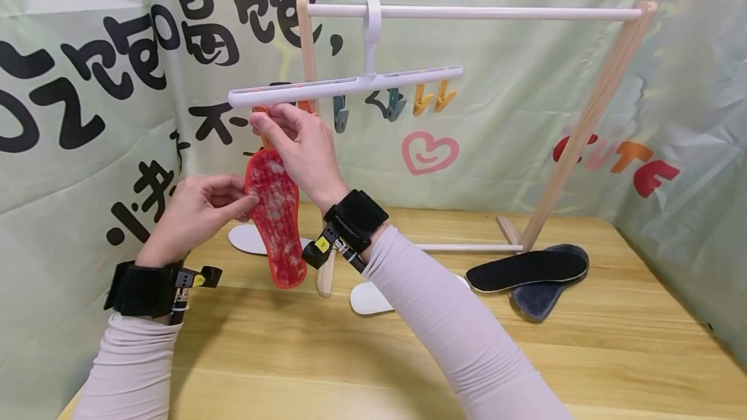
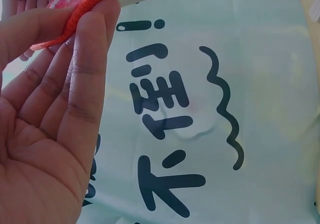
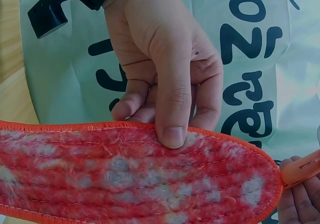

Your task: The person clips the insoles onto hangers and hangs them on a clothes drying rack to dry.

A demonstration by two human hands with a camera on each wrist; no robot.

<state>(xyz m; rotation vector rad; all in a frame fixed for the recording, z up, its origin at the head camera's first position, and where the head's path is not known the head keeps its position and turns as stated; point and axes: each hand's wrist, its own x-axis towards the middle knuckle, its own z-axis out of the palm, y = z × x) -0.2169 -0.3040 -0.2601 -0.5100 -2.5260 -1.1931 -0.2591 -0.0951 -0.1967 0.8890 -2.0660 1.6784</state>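
Observation:
A red insole (image 1: pixel 275 212) with whitish mottling and an orange stitched edge hangs toe-down below the white hanger (image 1: pixel 350 86). My left hand (image 1: pixel 195 212) pinches its left edge between thumb and fingers; the left wrist view shows this grip on the insole (image 2: pixel 82 9) close up. At its upper end, an orange clip (image 3: pixel 302 169) meets the insole (image 3: pixel 125 174). My right hand (image 1: pixel 306 151) pinches this clip just under the hanger's left end, covering part of it. In the right wrist view, only some right-hand fingers (image 3: pixel 302 201) show, behind the clip.
Grey-blue clips (image 1: pixel 395 105) and yellow clips (image 1: pixel 443 96) hang farther right. The hanger hooks over a rack's white rod (image 1: pixel 502 13). On the wooden table (image 1: pixel 327 361) lie white insoles (image 1: pixel 369 298), a black insole (image 1: pixel 525 269) and a dark grey one (image 1: pixel 539 300). Printed cloth stands behind.

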